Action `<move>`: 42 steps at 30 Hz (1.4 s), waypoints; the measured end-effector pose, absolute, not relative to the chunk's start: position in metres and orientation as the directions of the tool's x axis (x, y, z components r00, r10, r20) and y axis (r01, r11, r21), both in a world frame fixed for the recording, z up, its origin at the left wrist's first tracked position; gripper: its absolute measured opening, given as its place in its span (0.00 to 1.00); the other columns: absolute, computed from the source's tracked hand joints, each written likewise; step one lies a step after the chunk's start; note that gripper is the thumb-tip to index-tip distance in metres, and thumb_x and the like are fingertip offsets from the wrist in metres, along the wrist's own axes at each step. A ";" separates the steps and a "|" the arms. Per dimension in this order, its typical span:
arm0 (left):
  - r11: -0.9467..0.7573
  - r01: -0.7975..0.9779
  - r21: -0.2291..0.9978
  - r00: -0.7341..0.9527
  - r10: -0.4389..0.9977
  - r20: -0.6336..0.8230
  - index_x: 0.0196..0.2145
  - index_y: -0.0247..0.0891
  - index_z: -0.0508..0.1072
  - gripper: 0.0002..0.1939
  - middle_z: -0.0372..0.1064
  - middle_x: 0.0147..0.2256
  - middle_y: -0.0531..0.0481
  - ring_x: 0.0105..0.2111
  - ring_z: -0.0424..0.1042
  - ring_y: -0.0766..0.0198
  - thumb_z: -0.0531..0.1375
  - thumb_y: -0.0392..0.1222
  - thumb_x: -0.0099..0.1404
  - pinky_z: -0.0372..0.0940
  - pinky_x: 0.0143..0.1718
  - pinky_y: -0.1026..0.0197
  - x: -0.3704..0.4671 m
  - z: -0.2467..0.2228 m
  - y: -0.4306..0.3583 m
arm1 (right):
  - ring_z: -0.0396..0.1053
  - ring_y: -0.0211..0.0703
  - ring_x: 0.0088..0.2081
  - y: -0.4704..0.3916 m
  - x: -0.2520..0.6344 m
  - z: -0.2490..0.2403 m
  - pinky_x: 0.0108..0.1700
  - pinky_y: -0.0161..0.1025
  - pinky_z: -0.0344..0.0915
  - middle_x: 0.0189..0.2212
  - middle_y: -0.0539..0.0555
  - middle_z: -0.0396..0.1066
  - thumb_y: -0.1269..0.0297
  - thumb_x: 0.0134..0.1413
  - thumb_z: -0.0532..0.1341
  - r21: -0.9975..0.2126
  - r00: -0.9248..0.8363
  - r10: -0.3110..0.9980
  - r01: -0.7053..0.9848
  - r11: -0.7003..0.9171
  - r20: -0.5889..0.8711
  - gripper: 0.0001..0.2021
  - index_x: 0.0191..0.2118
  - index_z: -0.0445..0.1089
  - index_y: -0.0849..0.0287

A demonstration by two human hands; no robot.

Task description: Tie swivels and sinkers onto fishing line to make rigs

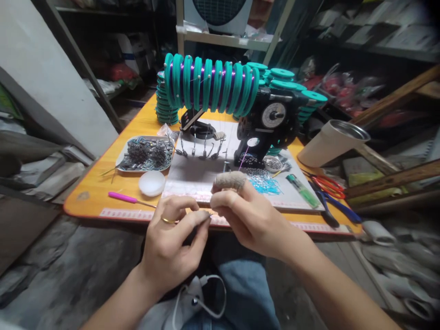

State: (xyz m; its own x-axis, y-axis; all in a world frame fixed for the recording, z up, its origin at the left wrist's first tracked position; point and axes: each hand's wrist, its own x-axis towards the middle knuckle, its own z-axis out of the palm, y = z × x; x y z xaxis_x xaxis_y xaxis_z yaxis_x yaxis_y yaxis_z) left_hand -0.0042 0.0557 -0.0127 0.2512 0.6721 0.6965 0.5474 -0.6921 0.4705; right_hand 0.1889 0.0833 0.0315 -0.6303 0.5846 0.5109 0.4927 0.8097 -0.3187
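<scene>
The left hand (170, 245) bends in, with its thumb and finger pinching a tiny bit (211, 215) too small to make out. The bit is by the near edge of the yellow desk (92, 185). The right hand (252, 220) curls just beside it, fingers bent in; I cannot tell if it holds anything. Rough gray cloth (229, 180) wraps one finger. A shiny gold ring (168, 221) circles a left finger. Round green spools (197, 87) stand in a row.

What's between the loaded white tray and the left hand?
The round white dish, in the head view. Nearer the left hand, the shaft of the pink-handled tool also crosses there, over yellow tabletop.
</scene>
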 end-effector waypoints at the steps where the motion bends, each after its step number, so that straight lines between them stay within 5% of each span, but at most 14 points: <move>1: -0.704 0.576 0.415 0.254 0.637 0.728 0.41 0.40 0.74 0.13 0.67 0.39 0.46 0.36 0.72 0.59 0.63 0.27 0.60 0.68 0.43 0.54 -0.004 -0.013 0.058 | 0.68 0.46 0.41 0.083 0.187 0.032 0.41 0.44 0.72 0.40 0.59 0.65 0.77 0.65 0.50 -0.326 -0.604 0.614 0.525 0.786 0.508 0.10 0.44 0.65 0.61; 5: -0.748 0.634 0.194 0.328 0.488 0.809 0.39 0.40 0.73 0.13 0.74 0.37 0.46 0.37 0.74 0.57 0.64 0.26 0.58 0.65 0.52 0.47 -0.003 -0.013 0.069 | 0.68 0.46 0.41 0.082 0.179 0.039 0.41 0.43 0.70 0.39 0.58 0.64 0.76 0.66 0.51 -0.378 -0.532 0.711 0.607 0.699 0.460 0.08 0.40 0.65 0.60; 9: -0.840 0.530 0.115 0.459 0.398 0.794 0.41 0.44 0.75 0.15 0.79 0.40 0.47 0.34 0.78 0.57 0.63 0.27 0.59 0.66 0.52 0.48 -0.007 -0.010 0.076 | 0.67 0.43 0.35 0.085 0.177 0.050 0.37 0.40 0.69 0.37 0.55 0.63 0.74 0.66 0.53 -0.355 -0.535 0.750 0.664 0.658 0.388 0.07 0.38 0.66 0.59; 11: -0.868 0.447 0.215 0.471 0.433 0.769 0.39 0.44 0.76 0.14 0.80 0.39 0.47 0.34 0.77 0.58 0.62 0.26 0.59 0.66 0.51 0.51 -0.007 -0.008 0.074 | 0.69 0.43 0.35 0.085 0.179 0.052 0.36 0.40 0.69 0.37 0.55 0.64 0.74 0.66 0.53 -0.335 -0.543 0.740 0.665 0.667 0.397 0.07 0.38 0.66 0.59; 13: -0.789 0.367 0.493 0.383 0.611 0.693 0.35 0.42 0.75 0.10 0.78 0.37 0.48 0.37 0.75 0.59 0.62 0.27 0.60 0.67 0.47 0.55 -0.003 -0.007 0.069 | 0.71 0.47 0.42 0.079 0.182 0.048 0.41 0.43 0.71 0.41 0.58 0.67 0.76 0.66 0.53 -0.311 -0.512 0.704 0.652 0.691 0.492 0.08 0.42 0.67 0.59; 15: -0.545 0.202 0.814 0.263 0.831 0.491 0.31 0.41 0.73 0.06 0.74 0.36 0.48 0.38 0.73 0.60 0.61 0.32 0.65 0.66 0.41 0.60 0.002 -0.008 0.061 | 0.70 0.49 0.48 0.067 0.184 0.037 0.48 0.46 0.71 0.47 0.62 0.69 0.77 0.65 0.54 -0.286 -0.406 0.641 0.652 0.703 0.651 0.10 0.48 0.66 0.59; 17: -0.237 -0.045 0.970 0.215 0.946 0.241 0.29 0.40 0.71 0.08 0.70 0.36 0.49 0.39 0.70 0.62 0.60 0.37 0.68 0.64 0.39 0.64 0.008 -0.010 0.054 | 0.70 0.49 0.48 0.052 0.184 0.023 0.49 0.46 0.70 0.46 0.61 0.71 0.77 0.64 0.57 -0.332 -0.264 0.620 0.658 0.676 0.739 0.12 0.50 0.66 0.59; 20: 0.043 -0.340 0.940 0.221 0.975 0.036 0.27 0.38 0.72 0.10 0.67 0.36 0.50 0.39 0.68 0.64 0.64 0.41 0.66 0.63 0.42 0.66 0.014 -0.014 0.049 | 0.72 0.45 0.41 0.033 0.178 0.006 0.43 0.42 0.71 0.39 0.55 0.75 0.72 0.63 0.61 -0.625 -0.130 0.801 0.557 0.547 0.585 0.07 0.45 0.71 0.57; 23: 0.103 -0.446 0.889 0.201 0.980 -0.012 0.28 0.37 0.74 0.07 0.67 0.37 0.51 0.38 0.69 0.65 0.66 0.40 0.63 0.64 0.43 0.67 0.017 -0.015 0.048 | 0.75 0.41 0.38 0.029 0.171 0.001 0.40 0.37 0.73 0.37 0.52 0.78 0.68 0.59 0.66 -0.857 -0.078 0.916 0.330 0.396 0.394 0.04 0.41 0.75 0.58; 32: 0.107 -0.462 0.881 0.211 0.978 -0.008 0.28 0.37 0.74 0.08 0.66 0.37 0.50 0.36 0.67 0.67 0.66 0.41 0.63 0.63 0.38 0.69 0.019 -0.017 0.047 | 0.78 0.41 0.33 0.035 0.166 -0.007 0.37 0.37 0.75 0.32 0.51 0.81 0.71 0.56 0.68 -0.907 -0.065 0.937 0.237 0.350 0.344 0.03 0.36 0.79 0.57; 35: 0.074 -0.423 0.903 0.214 0.977 0.021 0.29 0.37 0.74 0.07 0.66 0.37 0.49 0.37 0.67 0.66 0.64 0.40 0.65 0.63 0.39 0.68 0.017 -0.015 0.048 | 0.74 0.44 0.34 0.028 0.171 -0.007 0.37 0.42 0.72 0.31 0.53 0.79 0.73 0.58 0.66 -0.797 -0.056 0.877 0.393 0.459 0.478 0.07 0.39 0.80 0.55; 38: -0.171 -0.151 0.974 0.169 0.966 0.196 0.29 0.38 0.73 0.08 0.64 0.38 0.49 0.38 0.67 0.64 0.61 0.38 0.68 0.64 0.37 0.67 0.013 -0.012 0.047 | 0.69 0.47 0.36 0.023 0.181 0.001 0.38 0.45 0.71 0.32 0.55 0.77 0.76 0.58 0.64 -0.427 -0.151 0.670 0.665 0.613 0.727 0.12 0.43 0.79 0.54; 40: -0.398 0.127 0.908 0.146 0.913 0.380 0.31 0.38 0.73 0.06 0.62 0.39 0.49 0.32 0.66 0.68 0.60 0.35 0.67 0.63 0.32 0.67 0.011 -0.010 0.046 | 0.71 0.51 0.43 0.023 0.188 0.007 0.46 0.51 0.72 0.36 0.56 0.76 0.77 0.57 0.64 -0.208 -0.255 0.540 0.728 0.653 0.802 0.12 0.42 0.77 0.53; 42: -0.566 0.331 0.755 0.159 0.822 0.546 0.34 0.38 0.73 0.04 0.61 0.41 0.49 0.24 0.61 0.73 0.62 0.31 0.65 0.61 0.26 0.67 0.010 -0.009 0.045 | 0.71 0.53 0.51 0.029 0.194 0.012 0.58 0.60 0.66 0.40 0.56 0.76 0.76 0.58 0.63 -0.129 -0.356 0.487 0.687 0.715 0.798 0.11 0.41 0.76 0.53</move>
State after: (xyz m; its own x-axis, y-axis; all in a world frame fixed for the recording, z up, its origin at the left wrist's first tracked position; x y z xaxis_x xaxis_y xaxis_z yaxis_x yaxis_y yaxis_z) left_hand 0.0100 0.0445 -0.0089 0.1588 0.8224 0.5463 0.3310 -0.5656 0.7553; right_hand 0.1942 0.0285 0.0124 -0.3563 0.4865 0.7977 0.6871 0.7150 -0.1291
